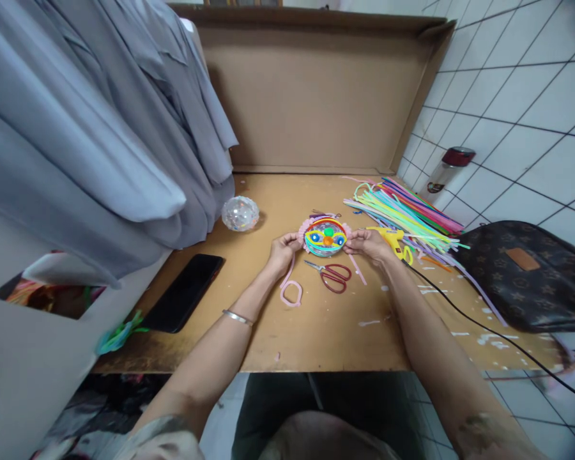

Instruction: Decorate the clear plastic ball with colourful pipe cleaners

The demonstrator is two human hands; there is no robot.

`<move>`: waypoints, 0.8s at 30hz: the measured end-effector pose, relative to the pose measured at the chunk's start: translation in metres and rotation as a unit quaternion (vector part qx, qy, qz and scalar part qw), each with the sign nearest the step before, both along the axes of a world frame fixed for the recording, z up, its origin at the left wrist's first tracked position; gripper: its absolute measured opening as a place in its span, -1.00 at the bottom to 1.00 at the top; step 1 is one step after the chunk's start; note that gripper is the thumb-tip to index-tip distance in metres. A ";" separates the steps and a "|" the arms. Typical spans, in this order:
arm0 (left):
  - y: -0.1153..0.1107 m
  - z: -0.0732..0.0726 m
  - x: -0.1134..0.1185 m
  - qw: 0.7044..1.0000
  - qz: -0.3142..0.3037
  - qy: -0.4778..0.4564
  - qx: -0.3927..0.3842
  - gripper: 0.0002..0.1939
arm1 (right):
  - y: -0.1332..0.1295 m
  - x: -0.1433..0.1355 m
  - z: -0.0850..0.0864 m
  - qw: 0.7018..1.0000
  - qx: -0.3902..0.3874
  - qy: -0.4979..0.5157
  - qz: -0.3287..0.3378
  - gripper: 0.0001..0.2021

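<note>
Between my two hands is a round clear ball decorated with coloured pipe cleaners [326,237], with blue eye-like discs, an orange centre and a pink fuzzy edge. My left hand [284,250] pinches the pink edge on its left side. On the opposite side, my right hand [367,244] pinches the edge too. A pink pipe cleaner [291,292] trails down from near my left fingers and ends in a loop on the table. Another pink strip [358,269] slants below my right fingers. Red-handled scissors [334,277] lie just below the ball.
A clear ball [240,213] and a black phone [184,292] are on the left. Pipe cleaners [407,207], a yellow glue gun [391,240] with a black cord, a bottle [443,176] and a brown bag [522,278] are on the right. Grey cloth [124,115] hangs at left; cardboard [311,96] stands behind.
</note>
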State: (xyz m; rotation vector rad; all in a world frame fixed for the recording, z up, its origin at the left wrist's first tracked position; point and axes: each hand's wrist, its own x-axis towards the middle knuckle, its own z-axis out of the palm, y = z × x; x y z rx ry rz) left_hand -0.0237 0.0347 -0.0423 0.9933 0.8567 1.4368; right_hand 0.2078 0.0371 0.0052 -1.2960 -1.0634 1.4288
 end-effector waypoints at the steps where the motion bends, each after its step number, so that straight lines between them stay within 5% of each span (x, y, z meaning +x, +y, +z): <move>1: 0.000 0.000 0.000 1.000 -0.002 0.003 0.004 -0.65 | 0.000 0.000 0.001 1.000 -0.001 0.000 0.000 -0.79; 24: 0.002 0.006 -0.017 0.993 -0.033 0.096 0.065 -0.70 | 0.001 0.003 -0.001 0.998 0.022 0.014 0.049 -0.71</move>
